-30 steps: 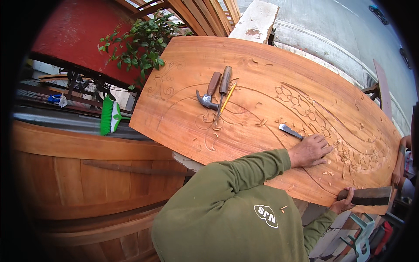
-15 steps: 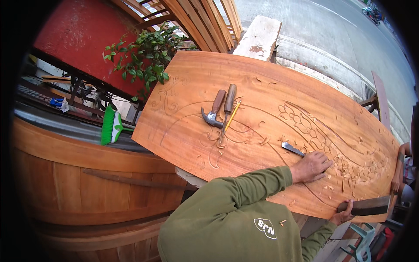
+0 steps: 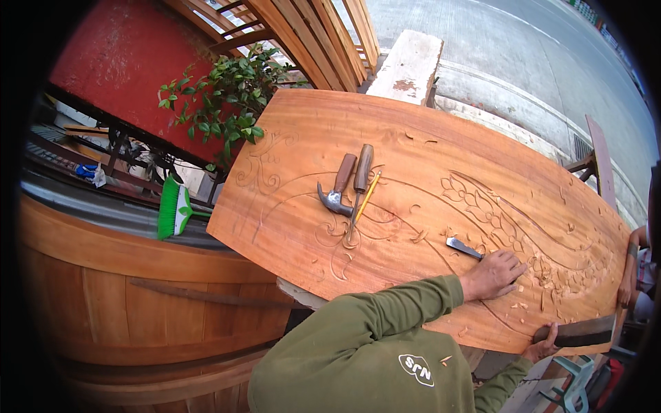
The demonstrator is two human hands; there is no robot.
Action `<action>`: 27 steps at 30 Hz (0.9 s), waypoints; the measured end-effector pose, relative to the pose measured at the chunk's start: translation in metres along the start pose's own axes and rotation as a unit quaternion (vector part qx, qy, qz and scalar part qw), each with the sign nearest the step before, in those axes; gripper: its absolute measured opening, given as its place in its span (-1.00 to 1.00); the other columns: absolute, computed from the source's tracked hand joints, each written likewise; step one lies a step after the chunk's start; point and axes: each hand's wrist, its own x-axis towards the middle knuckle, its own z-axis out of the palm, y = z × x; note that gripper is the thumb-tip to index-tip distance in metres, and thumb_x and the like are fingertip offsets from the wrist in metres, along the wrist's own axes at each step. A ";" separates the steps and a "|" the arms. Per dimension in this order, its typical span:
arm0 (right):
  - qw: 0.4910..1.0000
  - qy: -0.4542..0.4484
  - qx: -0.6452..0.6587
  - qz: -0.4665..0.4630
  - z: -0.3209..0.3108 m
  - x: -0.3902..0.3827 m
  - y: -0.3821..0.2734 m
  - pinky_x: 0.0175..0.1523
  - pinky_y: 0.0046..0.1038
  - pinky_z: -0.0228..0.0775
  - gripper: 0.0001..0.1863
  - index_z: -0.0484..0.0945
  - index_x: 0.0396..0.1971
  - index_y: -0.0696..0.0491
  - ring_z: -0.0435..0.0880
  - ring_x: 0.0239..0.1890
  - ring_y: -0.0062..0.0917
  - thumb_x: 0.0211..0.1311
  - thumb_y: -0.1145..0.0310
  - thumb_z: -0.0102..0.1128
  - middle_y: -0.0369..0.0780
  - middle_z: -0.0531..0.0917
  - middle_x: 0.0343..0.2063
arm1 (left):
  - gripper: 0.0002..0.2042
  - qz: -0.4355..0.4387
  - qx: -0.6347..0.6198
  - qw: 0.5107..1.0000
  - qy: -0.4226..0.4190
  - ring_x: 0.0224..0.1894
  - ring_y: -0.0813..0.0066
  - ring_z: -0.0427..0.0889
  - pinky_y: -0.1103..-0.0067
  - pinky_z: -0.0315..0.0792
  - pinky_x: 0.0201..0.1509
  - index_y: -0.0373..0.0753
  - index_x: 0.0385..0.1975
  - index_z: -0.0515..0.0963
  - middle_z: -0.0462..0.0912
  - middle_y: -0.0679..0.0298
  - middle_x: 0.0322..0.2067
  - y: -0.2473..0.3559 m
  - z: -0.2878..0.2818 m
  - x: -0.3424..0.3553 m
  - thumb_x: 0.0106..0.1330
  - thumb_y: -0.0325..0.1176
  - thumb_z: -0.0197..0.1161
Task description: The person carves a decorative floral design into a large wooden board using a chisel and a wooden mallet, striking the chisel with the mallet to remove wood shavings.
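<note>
Wooden panel (image 3: 385, 258): broad, carved with scrolls and flowers, lying under both hands; straight-grained runs and short-grained curves probably call for different pressure.

Dark block (image 3: 585, 330): long, at the panel's near right edge. Right hand (image 3: 545, 344) closed about its left end, thumb along the side — best kept firm, since a slip there would likely mark the edge.

Claw hammer (image 3: 343, 175): on the panel, left of the carving hand.

Wooden-handled tool (image 3: 363, 168): beside the hammer.

Chisel (image 3: 465, 248): blade low over the panel, pointing left. Left hand (image 3: 492, 275) curled closed over its handle, which is hidden; good practice is keeping fingers behind the edge and the angle shallow.

Pencil (image 3: 368, 196): yellow, alongside the tool's shaft.

Shavings (image 3: 544, 275): loose, thickest near the flowers — worth brushing off so the lines read.

Containers: none made out.
</note>
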 end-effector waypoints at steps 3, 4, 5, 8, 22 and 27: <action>0.999 0.014 0.024 0.020 0.017 -0.008 -0.013 0.02 -0.44 0.47 -0.75 0.64 -0.18 0.13 0.59 -0.23 -0.52 0.30 0.30 0.47 -0.27 0.62 -0.33 | -0.36 -0.002 0.005 1.000 0.010 0.18 0.13 0.59 0.28 0.47 0.35 -0.29 0.32 0.55 0.63 0.12 0.01 -0.002 0.004 -0.003 0.30 -0.10 0.48; 0.999 0.014 0.024 0.020 0.018 -0.010 -0.017 0.02 -0.44 0.47 -0.75 0.64 -0.18 0.13 0.59 -0.23 -0.52 0.30 0.30 0.47 -0.27 0.62 -0.33 | -0.37 -0.001 0.004 1.000 0.018 0.17 0.13 0.59 0.28 0.47 0.34 -0.29 0.32 0.55 0.63 0.12 0.01 -0.002 0.004 -0.003 0.30 -0.10 0.48; 1.000 0.013 0.016 0.016 0.020 -0.011 -0.021 0.00 -0.45 0.47 -0.75 0.63 -0.18 0.13 0.59 -0.24 -0.52 0.30 0.31 0.47 -0.27 0.62 -0.33 | -0.37 -0.001 0.003 1.000 0.017 0.17 0.13 0.59 0.28 0.47 0.34 -0.29 0.32 0.55 0.63 0.12 0.01 -0.002 0.003 -0.003 0.30 -0.10 0.48; 1.000 0.018 0.018 0.013 0.020 -0.010 -0.019 -0.07 -0.48 0.48 -0.75 0.63 -0.17 0.14 0.59 -0.27 -0.54 0.30 0.33 0.47 -0.27 0.62 -0.33 | -0.37 -0.009 0.000 1.000 0.007 0.16 0.14 0.59 0.29 0.47 0.34 -0.29 0.32 0.55 0.63 0.13 0.01 0.000 0.000 -0.001 0.29 -0.11 0.49; 0.999 0.025 0.033 0.009 0.033 -0.017 -0.032 -0.10 -0.47 0.50 -0.71 0.62 -0.05 0.19 0.59 -0.28 -0.54 0.36 0.37 0.45 -0.26 0.61 -0.32 | -0.35 -0.008 -0.017 1.000 0.015 0.20 0.09 0.56 0.28 0.45 0.37 -0.32 0.34 0.53 0.62 0.09 0.02 -0.002 0.005 -0.002 0.31 -0.10 0.47; 0.999 0.023 0.023 0.006 0.016 -0.007 -0.012 -0.08 -0.43 0.50 -0.77 0.62 -0.19 0.15 0.60 -0.27 -0.53 0.35 0.35 0.46 -0.26 0.63 -0.31 | -0.36 0.008 0.000 0.999 0.054 0.11 0.15 0.58 0.31 0.46 0.27 -0.31 0.29 0.55 0.61 0.11 -0.05 -0.003 0.005 -0.003 0.26 -0.12 0.52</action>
